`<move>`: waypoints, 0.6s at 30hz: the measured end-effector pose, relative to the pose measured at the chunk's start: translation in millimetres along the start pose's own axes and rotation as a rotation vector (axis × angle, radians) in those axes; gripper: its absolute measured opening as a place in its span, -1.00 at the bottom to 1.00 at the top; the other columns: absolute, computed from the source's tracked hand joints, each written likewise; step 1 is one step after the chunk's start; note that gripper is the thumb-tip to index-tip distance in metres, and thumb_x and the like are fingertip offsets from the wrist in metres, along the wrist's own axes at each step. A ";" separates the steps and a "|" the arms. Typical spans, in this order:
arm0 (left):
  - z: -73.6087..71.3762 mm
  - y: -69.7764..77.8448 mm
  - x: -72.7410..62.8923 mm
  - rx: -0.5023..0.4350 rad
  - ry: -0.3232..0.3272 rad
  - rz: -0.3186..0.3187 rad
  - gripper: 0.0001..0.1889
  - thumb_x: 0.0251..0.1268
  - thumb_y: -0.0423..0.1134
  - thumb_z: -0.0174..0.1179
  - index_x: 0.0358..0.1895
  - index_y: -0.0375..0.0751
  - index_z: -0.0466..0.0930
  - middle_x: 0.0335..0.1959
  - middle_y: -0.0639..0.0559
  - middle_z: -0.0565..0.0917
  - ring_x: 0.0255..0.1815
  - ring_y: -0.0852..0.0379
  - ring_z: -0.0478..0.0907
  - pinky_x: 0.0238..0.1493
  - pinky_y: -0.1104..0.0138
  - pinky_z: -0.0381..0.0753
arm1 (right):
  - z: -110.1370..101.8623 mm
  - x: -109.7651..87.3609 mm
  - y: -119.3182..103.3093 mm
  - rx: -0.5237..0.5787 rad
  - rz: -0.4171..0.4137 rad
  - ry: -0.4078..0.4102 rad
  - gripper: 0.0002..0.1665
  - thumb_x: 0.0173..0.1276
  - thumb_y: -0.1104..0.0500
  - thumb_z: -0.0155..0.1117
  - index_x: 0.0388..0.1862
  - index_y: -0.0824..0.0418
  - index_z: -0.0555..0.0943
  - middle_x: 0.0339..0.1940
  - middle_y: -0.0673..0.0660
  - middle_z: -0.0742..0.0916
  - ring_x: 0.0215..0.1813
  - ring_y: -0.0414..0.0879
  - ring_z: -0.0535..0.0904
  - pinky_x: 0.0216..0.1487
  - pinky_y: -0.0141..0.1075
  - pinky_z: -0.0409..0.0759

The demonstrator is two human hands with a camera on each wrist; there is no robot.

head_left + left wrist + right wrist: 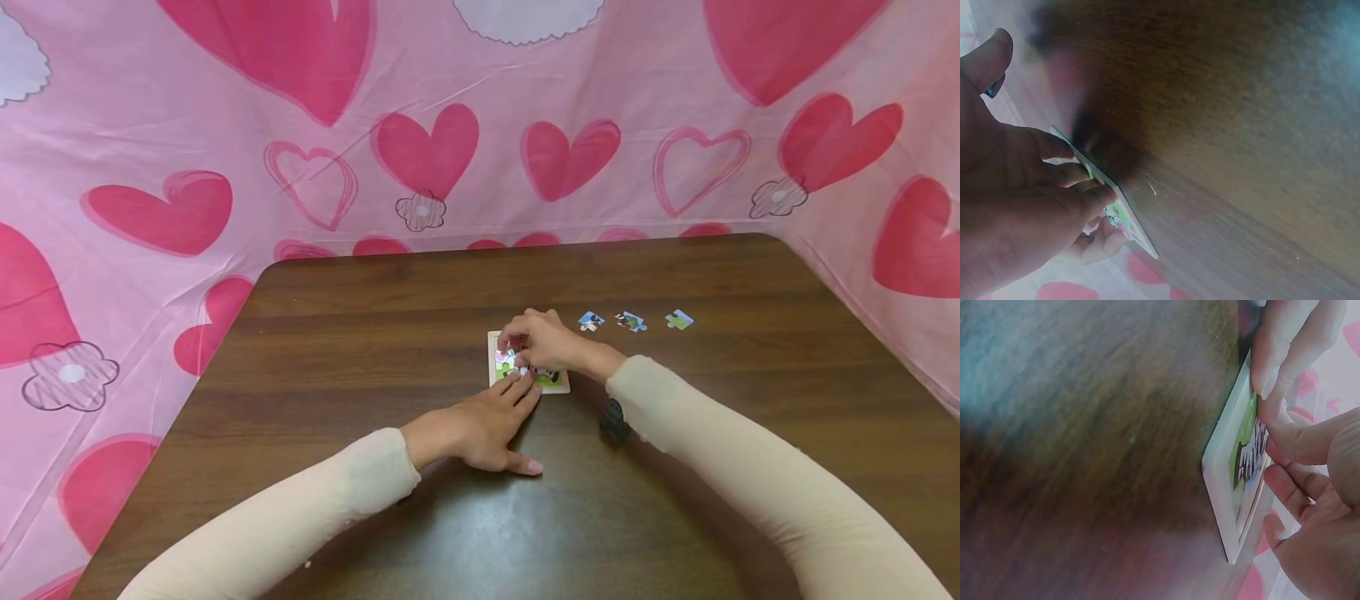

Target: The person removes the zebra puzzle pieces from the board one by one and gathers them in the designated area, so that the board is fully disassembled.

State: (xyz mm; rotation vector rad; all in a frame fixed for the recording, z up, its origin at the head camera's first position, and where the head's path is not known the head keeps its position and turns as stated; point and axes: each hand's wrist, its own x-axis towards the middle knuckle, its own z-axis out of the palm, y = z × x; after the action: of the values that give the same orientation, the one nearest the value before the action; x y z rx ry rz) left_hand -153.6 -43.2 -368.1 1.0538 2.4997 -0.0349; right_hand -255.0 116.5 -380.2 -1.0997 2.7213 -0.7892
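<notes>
Long, plain cream sleeves (277, 510) end in matching cuffs (392, 465), a small black device (614, 422) showing just below the right one.

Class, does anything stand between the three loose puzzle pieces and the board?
Yes: the right hand covers the far right corner of the board in the head view, between it and the loose pieces.

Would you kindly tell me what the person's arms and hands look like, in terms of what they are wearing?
The left sleeve and right sleeve are long, plain and cream-coloured, each ending near the wrist. The left hand and right hand wear no gloves. A small black object shows beside the right sleeve's end, its details unclear.
</notes>
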 end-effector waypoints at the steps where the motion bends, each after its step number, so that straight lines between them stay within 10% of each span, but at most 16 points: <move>1: -0.3 0.0 -0.3 0.000 0.000 0.001 0.07 0.21 0.44 -0.04 0.55 -0.19 -0.23 0.58 -0.09 -0.30 0.56 0.01 -0.41 0.49 0.25 -0.20 | -0.1 0.0 -0.1 -0.007 -0.007 0.002 -0.74 0.09 0.34 0.43 -0.25 0.06 0.69 -0.41 -0.05 0.65 -0.21 -0.12 0.39 -0.01 -0.03 0.17; 18: -2.7 1.0 -2.2 0.012 0.006 0.001 0.07 0.21 0.45 -0.04 0.55 -0.20 -0.22 0.58 -0.11 -0.27 0.56 -0.01 -0.38 0.50 0.24 -0.19 | -5.6 -2.2 -0.7 -0.119 -0.116 0.071 -0.80 0.14 0.33 0.43 -0.23 0.15 0.76 -0.34 -0.03 0.71 -0.22 -0.12 0.41 -0.11 -0.12 0.23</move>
State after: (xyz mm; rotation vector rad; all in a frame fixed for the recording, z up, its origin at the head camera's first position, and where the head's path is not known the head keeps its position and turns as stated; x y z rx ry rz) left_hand -152.6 -43.6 -364.6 1.0612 2.5080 -0.0467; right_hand -254.5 120.0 -375.2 -1.2877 2.8167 -0.7017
